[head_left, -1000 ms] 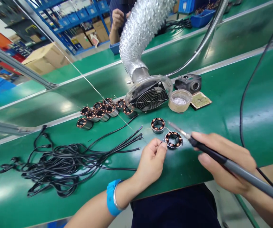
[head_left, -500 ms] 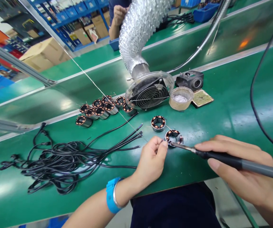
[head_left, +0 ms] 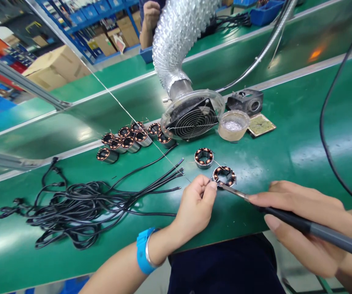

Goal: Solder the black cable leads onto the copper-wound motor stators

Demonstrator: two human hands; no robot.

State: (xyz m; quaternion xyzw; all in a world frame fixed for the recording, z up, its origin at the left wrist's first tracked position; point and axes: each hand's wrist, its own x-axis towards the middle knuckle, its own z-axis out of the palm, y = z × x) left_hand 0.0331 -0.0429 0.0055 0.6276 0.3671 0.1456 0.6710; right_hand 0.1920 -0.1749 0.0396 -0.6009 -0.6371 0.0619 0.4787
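Note:
My right hand (head_left: 313, 224) is closed around the handle of a soldering iron (head_left: 295, 218). Its metal tip touches the near left rim of a motor stator (head_left: 229, 179), a ring with copper windings standing on the green bench. At that same rim my left hand (head_left: 196, 202) pinches a thin wire (head_left: 212, 180) between thumb and fingers, mostly hidden by them. A strand of solder wire (head_left: 163, 154) slants down from the upper left towards this hand. Just behind sits a second stator (head_left: 203, 158), with a fine lead between the two.
A fume extractor fan (head_left: 194, 120) on a silver duct hangs over the bench. Beside it stand a round solder pot (head_left: 233, 125) and a square pad (head_left: 261, 125). Several stators (head_left: 129, 143) and a heap of black power cords (head_left: 81, 212) lie left. Another person's hand (head_left: 151, 14) shows behind.
The soldering iron's handle has dropped slightly and swung a little, its tip staying at the stator rim. My left hand has hardly moved.

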